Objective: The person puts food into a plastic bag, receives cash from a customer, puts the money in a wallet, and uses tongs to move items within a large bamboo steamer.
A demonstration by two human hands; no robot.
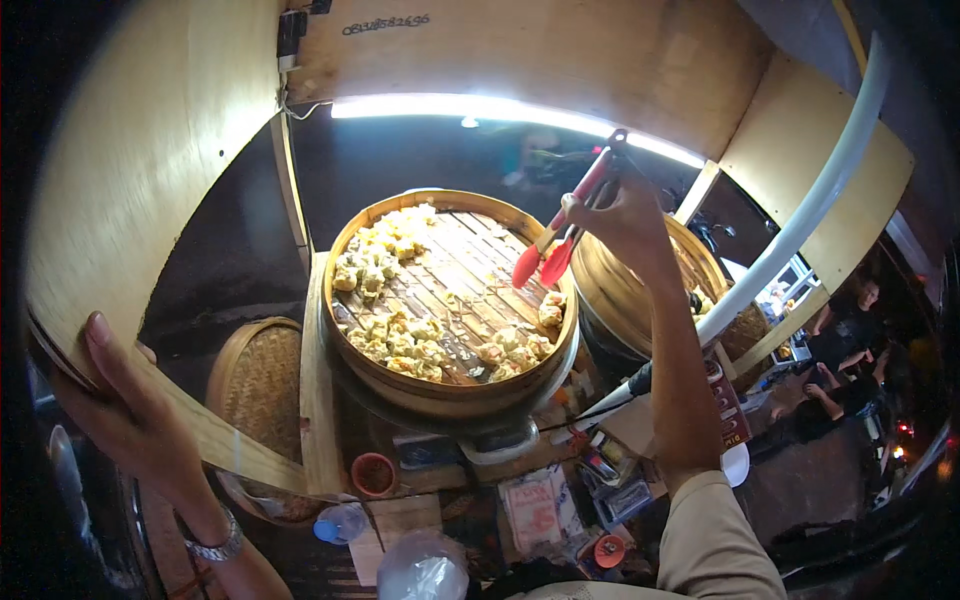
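My right hand [626, 221] grips a pair of kitchen tongs [581, 191] with red handles and red tips, pointing down. Their tips hang slightly apart over the right side of a round bamboo steamer [450, 386], with nothing clearly between them. Inside the steamer, pale dumplings [397, 345] lie in clusters at the left, the front and the right. The slatted base [472, 270] shows bare between them. Far to the left, my left hand [142, 427], with a metal watch on its wrist, holds the lower edge of a plywood side panel [172, 112]; some fingers are hidden.
A second bamboo steamer [619, 300] stands at the right, partly behind my forearm. A woven bamboo lid [259, 382] leans at the left. Below are a plastic bottle [339, 523], a red cup [373, 474] and printed packets [534, 506]. A white pole [814, 217] crosses at right; people [844, 337] are beyond.
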